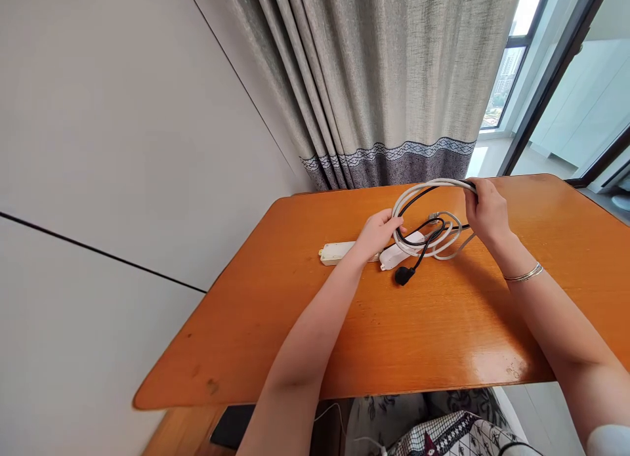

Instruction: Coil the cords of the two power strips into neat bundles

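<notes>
Over the far half of the table, a loop of white cable point(440, 182) and black cable point(417, 197) is raised between my two hands. My left hand point(377, 235) is closed on the left side of the loop, thumb and fingers pinching it. The right side of the loop lies in the closed fingers of my right hand point(487, 210), which hide part of the cables. A white power strip point(335, 252) lies partly behind my left hand. Beside it is a second white power strip point(396, 254), partly covered by cables. A black plug point(404, 275) rests on the wood in front.
The orange-brown wooden table point(295, 325) has rounded corners. A white panelled wall point(123, 147) borders its left side, and a grey curtain point(394, 69) hangs behind. A dark-framed glass door point(556, 75) stands at right. A thin white cord point(339, 413) hangs below the front edge.
</notes>
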A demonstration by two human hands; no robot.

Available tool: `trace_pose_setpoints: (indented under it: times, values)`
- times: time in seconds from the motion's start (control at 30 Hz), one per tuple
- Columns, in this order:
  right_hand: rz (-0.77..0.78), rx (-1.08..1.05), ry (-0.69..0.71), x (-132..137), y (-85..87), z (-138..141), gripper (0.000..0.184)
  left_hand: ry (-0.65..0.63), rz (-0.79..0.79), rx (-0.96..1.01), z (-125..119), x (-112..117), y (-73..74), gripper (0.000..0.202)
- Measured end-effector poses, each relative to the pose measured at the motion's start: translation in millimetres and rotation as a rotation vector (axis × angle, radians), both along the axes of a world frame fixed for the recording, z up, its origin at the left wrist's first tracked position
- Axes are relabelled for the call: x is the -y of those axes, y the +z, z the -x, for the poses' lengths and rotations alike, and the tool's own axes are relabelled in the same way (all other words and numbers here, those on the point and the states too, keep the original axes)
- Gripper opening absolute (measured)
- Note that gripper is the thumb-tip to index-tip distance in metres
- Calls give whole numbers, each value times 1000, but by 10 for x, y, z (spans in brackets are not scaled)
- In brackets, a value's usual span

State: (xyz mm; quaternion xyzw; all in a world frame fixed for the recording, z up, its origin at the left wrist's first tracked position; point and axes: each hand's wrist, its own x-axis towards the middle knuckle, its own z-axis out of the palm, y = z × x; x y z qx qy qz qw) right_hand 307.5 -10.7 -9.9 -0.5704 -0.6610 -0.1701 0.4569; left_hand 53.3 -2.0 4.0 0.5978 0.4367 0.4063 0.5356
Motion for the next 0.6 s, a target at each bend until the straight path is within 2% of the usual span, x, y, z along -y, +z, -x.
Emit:
trace_pose_setpoints:
  times: [0.1,0.17,0.27,0.33,0.4,0.47,0.6]
  values:
    - [9,-5,8,11,16,-5,24,-48,7,17,-25,-6,-35,6]
    - [9,-21,31,29,39,8,22,-38,-19,29,-30,-24,-64,15]
    - [13,-33,64,61,71,32,21,123,-187,-15,-2,-30,-69,37]
    - [16,-39,76,78,85,46,21,224,-377,-110,26,20,-19,39]
    - [21,-50,85,87,94,56,21,191,-516,-248,40,125,75,26]
    - [33,-58,94,90,101,61,22,87,-561,-394,29,271,183,14]
    - [57,-62,88,91,113,67,23,-12,-629,-581,-27,554,295,15]
